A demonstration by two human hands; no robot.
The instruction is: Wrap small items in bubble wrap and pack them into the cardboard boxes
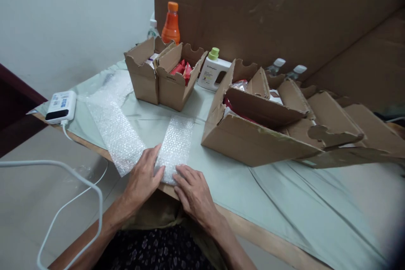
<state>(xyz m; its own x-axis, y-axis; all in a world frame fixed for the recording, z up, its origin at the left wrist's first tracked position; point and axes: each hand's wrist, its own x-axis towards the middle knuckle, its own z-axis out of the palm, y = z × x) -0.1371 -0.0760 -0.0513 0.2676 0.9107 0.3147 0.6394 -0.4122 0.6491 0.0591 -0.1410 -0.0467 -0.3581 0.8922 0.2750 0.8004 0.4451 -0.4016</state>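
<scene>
A short strip of bubble wrap (177, 135) lies flat on the cloth-covered table, reaching its front edge. My left hand (144, 173) rests along the strip's left side, its fingers stretched out and the thumb apart on the near end. At the near right corner, my right hand (196, 190) has its bent fingers on top of the strip and the thumb by its lower edge, closed on that corner. A longer piece of bubble wrap (118, 135) spreads left of my left hand, one corner hanging past the table edge.
Two small cardboard boxes (144, 78) with red packets stand behind the strip. Larger cardboard bins (253, 139) stand right. An orange bottle (171, 25), a white jug (210, 71) and a tall cardboard panel (240, 12) are behind. A white device (61, 105) with a cable (95, 190) sits left.
</scene>
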